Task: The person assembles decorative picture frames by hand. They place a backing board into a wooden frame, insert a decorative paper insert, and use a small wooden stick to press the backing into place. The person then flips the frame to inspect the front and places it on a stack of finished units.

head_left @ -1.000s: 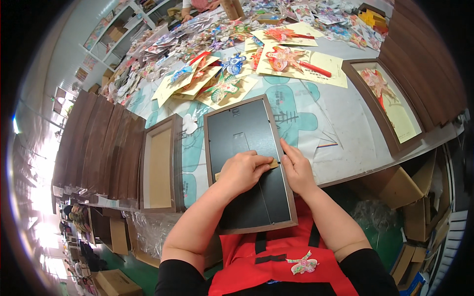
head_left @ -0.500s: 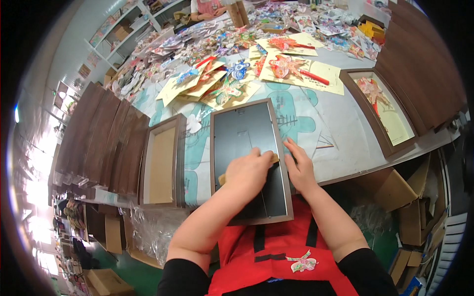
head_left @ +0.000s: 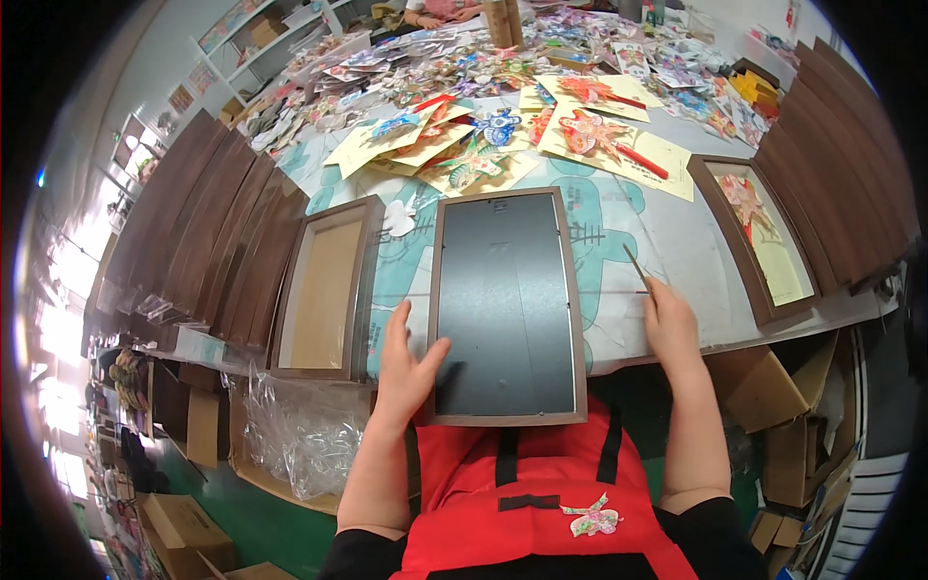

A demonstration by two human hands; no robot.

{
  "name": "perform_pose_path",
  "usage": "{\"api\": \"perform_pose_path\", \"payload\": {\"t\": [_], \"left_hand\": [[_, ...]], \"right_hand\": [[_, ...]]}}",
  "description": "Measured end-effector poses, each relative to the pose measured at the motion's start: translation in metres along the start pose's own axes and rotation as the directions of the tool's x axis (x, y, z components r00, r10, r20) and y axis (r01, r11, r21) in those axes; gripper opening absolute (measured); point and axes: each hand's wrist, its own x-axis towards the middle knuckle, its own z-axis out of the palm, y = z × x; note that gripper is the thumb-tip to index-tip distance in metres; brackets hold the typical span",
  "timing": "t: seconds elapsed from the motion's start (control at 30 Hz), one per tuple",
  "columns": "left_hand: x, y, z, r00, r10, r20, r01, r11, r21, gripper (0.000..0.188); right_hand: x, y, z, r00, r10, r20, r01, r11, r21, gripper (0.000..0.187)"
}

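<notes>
A brown picture frame [head_left: 581, 329] lies in front of me with its black backing board [head_left: 507, 300] facing up and its near end at the table edge. My left hand [head_left: 404, 372] is at the frame's left side, fingers stretched and thumb over the edge; it grips nothing. Off to the right of the frame, my right hand [head_left: 670, 324] is closed on a thin, dark stick-like tool [head_left: 631, 261] that points up and leftward. The tool's lower end is hidden in the fingers.
An unfilled brown frame [head_left: 370, 290] stands left, beside a row of brown frames [head_left: 193, 232]. At right, a frame with a red cutout [head_left: 759, 280] leans by more stacked frames [head_left: 831, 184]. Cream cards [head_left: 619, 150] with colourful figures lie beyond. Another person's hands [head_left: 430, 19] show far back.
My left hand has drawn back from the backing board to the frame's left edge; the brownish thing in it is out of sight. My right hand has moved rightward and now holds the thin tool.
</notes>
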Motion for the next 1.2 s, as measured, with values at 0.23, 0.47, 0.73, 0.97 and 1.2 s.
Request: {"api": "perform_pose_path", "payload": {"t": [0.23,0.47,0.73,0.97,1.2], "left_hand": [[-0.015,-0.009,0.012,0.984,-0.176,0.026,0.177,0.959,-0.222,0.03],[-0.016,-0.001,0.016,0.988,-0.148,-0.031,0.147,0.988,-0.048,0.022],[0.013,-0.008,0.004,0.992,-0.105,0.069,0.108,0.993,-0.044,0.041],[0.118,-0.03,0.047,0.994,-0.083,-0.067,0.088,0.993,0.076,0.043],[0.126,-0.038,0.061,0.984,-0.007,-0.18,0.047,0.974,0.22,0.028]], "right_hand": [[0.011,-0.07,0.02,0.954,0.087,0.288,-0.128,0.984,0.128,0.029],[0.015,-0.07,0.043,0.974,-0.01,0.225,-0.005,0.998,0.064,0.025],[0.035,-0.062,0.035,0.95,0.09,0.299,-0.147,0.974,0.173,0.038],[0.099,-0.065,0.087,0.989,0.084,0.124,-0.067,0.988,-0.137,0.037],[0.102,-0.058,0.098,0.994,0.058,0.088,-0.051,0.996,-0.07,0.029]]}}
